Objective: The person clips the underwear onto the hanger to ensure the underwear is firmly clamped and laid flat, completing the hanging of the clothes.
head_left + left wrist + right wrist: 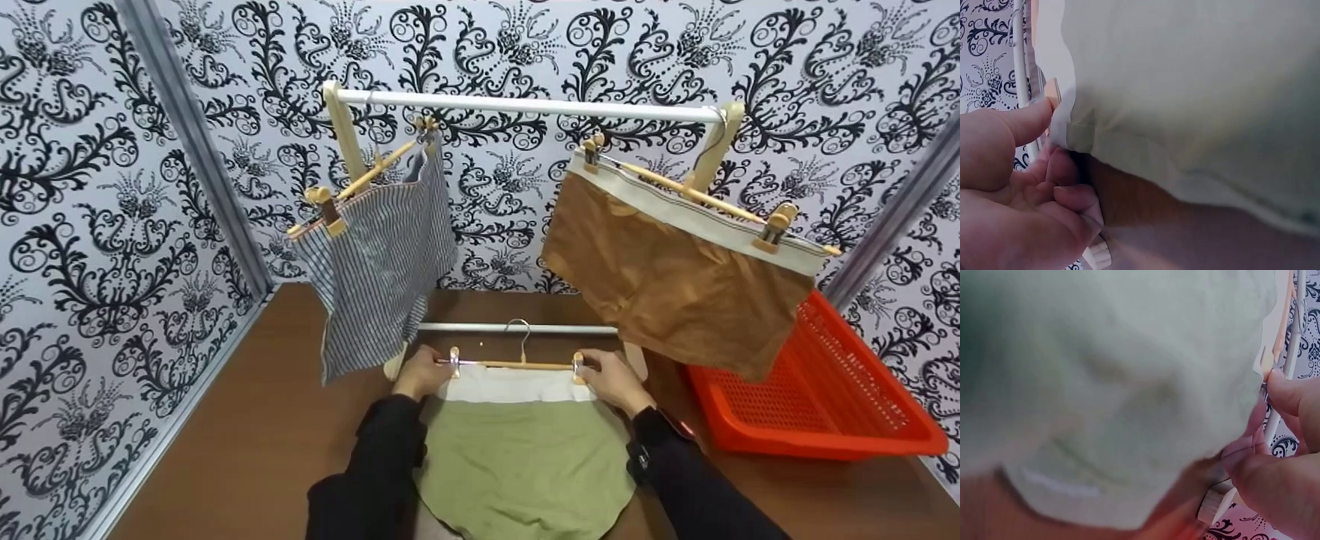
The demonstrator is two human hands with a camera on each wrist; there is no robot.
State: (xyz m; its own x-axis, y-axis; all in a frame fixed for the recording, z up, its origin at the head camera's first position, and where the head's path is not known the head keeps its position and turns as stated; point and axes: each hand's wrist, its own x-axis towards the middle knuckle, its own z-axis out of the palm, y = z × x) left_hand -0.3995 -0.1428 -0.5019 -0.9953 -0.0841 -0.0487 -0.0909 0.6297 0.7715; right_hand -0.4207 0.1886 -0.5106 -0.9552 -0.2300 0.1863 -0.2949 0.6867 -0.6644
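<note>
A green skirt-like garment [525, 457] with a white waistband [517, 385] hangs from a wooden clip hanger [551, 366], low in front of me. My left hand [421, 373] pinches the hanger's left end beside the left clip [454, 364]. At the other end, my right hand [616, 381] grips next to the right clip [578, 369]. In the left wrist view the thumb [1030, 119] presses at the clip and waistband edge, with the other fingers curled behind. The right wrist view has the right thumb [1289, 391] by its clip; cloth covers part of the fingers.
A rack with a white top bar [525, 105] stands ahead. From it hang a striped cloth garment [382, 262] at left and a brown garment [667, 277] at right, both on clip hangers. A lower bar [480, 327] runs behind my hands. A red basket [817, 442] sits right on the brown table [247, 435].
</note>
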